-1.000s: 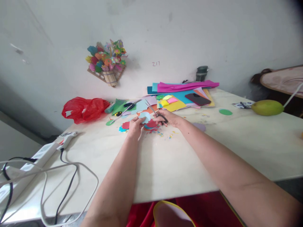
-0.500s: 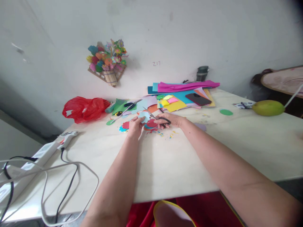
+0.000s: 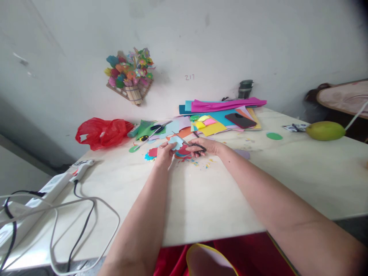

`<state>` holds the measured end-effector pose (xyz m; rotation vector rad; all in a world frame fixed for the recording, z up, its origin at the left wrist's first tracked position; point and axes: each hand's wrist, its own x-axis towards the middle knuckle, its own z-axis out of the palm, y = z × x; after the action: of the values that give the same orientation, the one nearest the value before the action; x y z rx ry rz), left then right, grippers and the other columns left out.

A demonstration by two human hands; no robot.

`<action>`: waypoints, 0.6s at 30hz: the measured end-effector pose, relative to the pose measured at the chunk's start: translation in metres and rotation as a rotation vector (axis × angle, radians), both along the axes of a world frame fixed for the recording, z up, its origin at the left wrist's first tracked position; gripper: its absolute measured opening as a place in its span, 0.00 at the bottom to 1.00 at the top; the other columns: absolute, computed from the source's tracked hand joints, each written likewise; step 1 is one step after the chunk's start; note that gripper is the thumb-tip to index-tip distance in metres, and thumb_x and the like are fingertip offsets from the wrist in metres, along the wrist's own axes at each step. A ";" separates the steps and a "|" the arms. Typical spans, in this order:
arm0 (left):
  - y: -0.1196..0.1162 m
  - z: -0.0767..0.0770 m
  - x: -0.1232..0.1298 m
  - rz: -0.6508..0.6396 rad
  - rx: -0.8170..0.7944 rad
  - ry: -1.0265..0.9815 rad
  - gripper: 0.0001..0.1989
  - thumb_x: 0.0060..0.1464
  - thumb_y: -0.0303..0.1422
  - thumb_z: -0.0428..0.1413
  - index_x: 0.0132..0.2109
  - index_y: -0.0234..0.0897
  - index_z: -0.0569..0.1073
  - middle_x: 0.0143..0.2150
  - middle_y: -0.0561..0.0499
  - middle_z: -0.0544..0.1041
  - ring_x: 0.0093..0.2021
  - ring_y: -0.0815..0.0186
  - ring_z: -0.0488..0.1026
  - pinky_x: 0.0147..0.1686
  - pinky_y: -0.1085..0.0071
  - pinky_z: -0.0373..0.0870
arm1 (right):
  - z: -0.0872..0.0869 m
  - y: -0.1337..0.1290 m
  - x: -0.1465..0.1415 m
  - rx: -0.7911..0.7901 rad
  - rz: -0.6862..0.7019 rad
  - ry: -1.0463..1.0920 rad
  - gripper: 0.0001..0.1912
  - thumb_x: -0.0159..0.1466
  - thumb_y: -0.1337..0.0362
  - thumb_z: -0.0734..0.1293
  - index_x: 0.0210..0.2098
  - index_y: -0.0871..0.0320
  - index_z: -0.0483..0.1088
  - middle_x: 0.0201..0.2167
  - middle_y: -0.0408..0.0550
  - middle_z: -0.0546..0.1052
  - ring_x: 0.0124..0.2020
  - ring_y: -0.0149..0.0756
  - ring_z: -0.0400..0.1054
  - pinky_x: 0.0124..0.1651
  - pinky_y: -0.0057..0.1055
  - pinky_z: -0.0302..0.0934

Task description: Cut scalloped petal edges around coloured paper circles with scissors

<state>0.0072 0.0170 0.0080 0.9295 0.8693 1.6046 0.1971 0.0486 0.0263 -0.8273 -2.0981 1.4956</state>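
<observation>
Left grip [image 3: 164,154]: pinching pale-blue paper [image 3: 177,144]; right grip [image 3: 207,146]: holding scissors [image 3: 184,141], newly lowered; trimming apparently underway

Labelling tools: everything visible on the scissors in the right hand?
The scissors have dark handles; what shows of the blades is thin, grey and metal-looking. The right hand grips them by the handles, partly hiding these. They point forward and to the left, near the light blue paper in the left hand. How far they are open, and whether they touch the paper, I can't tell.
</observation>
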 end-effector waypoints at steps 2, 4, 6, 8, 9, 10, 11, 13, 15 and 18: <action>0.000 0.000 0.000 0.005 -0.004 -0.003 0.12 0.30 0.29 0.66 0.26 0.32 0.74 0.23 0.51 0.76 0.24 0.68 0.73 0.27 0.72 0.70 | 0.001 -0.001 0.000 0.002 0.000 -0.001 0.17 0.58 0.54 0.69 0.31 0.63 0.66 0.22 0.45 0.74 0.16 0.23 0.62 0.13 0.19 0.49; -0.001 0.001 0.000 0.004 -0.007 -0.004 0.12 0.30 0.29 0.67 0.25 0.32 0.73 0.23 0.51 0.75 0.23 0.69 0.72 0.26 0.73 0.70 | 0.002 -0.002 0.000 -0.001 0.001 0.000 0.16 0.58 0.54 0.68 0.30 0.63 0.65 0.22 0.46 0.74 0.17 0.23 0.62 0.13 0.19 0.49; -0.001 0.001 0.000 0.001 -0.008 -0.007 0.12 0.29 0.29 0.67 0.25 0.32 0.74 0.23 0.51 0.75 0.23 0.69 0.72 0.26 0.73 0.70 | 0.002 -0.003 0.000 -0.005 -0.001 0.000 0.16 0.58 0.54 0.68 0.30 0.63 0.65 0.22 0.46 0.74 0.17 0.23 0.62 0.13 0.19 0.49; -0.001 0.001 0.000 0.001 -0.004 -0.012 0.12 0.29 0.29 0.67 0.25 0.32 0.74 0.23 0.51 0.76 0.23 0.69 0.72 0.27 0.74 0.70 | 0.003 -0.003 0.000 -0.009 -0.002 -0.003 0.16 0.58 0.54 0.68 0.30 0.62 0.64 0.22 0.46 0.74 0.17 0.23 0.63 0.13 0.19 0.49; -0.001 0.001 0.000 0.003 -0.003 -0.014 0.12 0.29 0.29 0.67 0.25 0.32 0.74 0.23 0.51 0.76 0.24 0.69 0.73 0.27 0.74 0.70 | 0.003 -0.004 0.000 -0.013 -0.001 -0.003 0.16 0.59 0.54 0.68 0.30 0.62 0.64 0.23 0.46 0.74 0.17 0.23 0.62 0.13 0.19 0.49; -0.001 0.000 0.000 0.005 -0.003 -0.015 0.12 0.29 0.29 0.67 0.25 0.32 0.74 0.23 0.51 0.76 0.24 0.69 0.73 0.27 0.74 0.70 | 0.003 -0.004 0.000 -0.017 0.000 -0.003 0.16 0.59 0.54 0.68 0.30 0.62 0.64 0.23 0.46 0.74 0.17 0.23 0.62 0.13 0.19 0.49; 0.000 0.000 0.000 0.005 -0.003 -0.015 0.12 0.29 0.29 0.67 0.25 0.32 0.74 0.23 0.51 0.76 0.24 0.69 0.73 0.27 0.74 0.70 | 0.003 -0.004 0.000 -0.021 0.001 -0.003 0.16 0.59 0.54 0.68 0.31 0.62 0.64 0.23 0.46 0.74 0.18 0.23 0.63 0.13 0.19 0.49; 0.000 -0.001 -0.001 0.002 0.000 -0.013 0.11 0.29 0.29 0.67 0.25 0.33 0.74 0.23 0.51 0.76 0.24 0.69 0.73 0.28 0.74 0.71 | 0.003 -0.004 0.000 -0.019 0.004 -0.003 0.17 0.59 0.54 0.68 0.31 0.62 0.64 0.23 0.46 0.74 0.18 0.24 0.63 0.13 0.19 0.50; 0.001 -0.002 -0.001 -0.003 0.005 -0.009 0.11 0.29 0.29 0.67 0.25 0.33 0.74 0.24 0.51 0.76 0.25 0.69 0.73 0.28 0.74 0.71 | 0.003 -0.004 0.000 -0.008 0.007 -0.009 0.17 0.59 0.53 0.68 0.30 0.62 0.64 0.22 0.46 0.74 0.17 0.24 0.63 0.13 0.19 0.50; 0.001 -0.002 -0.001 -0.008 0.003 -0.008 0.11 0.29 0.29 0.67 0.25 0.33 0.75 0.24 0.52 0.76 0.25 0.69 0.73 0.28 0.74 0.70 | 0.003 -0.003 0.000 -0.001 0.013 -0.019 0.18 0.59 0.52 0.68 0.29 0.62 0.64 0.21 0.46 0.74 0.16 0.23 0.62 0.13 0.19 0.49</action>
<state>0.0058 0.0175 0.0063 0.9269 0.8567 1.6028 0.1969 0.0454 0.0293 -0.8332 -2.1203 1.5008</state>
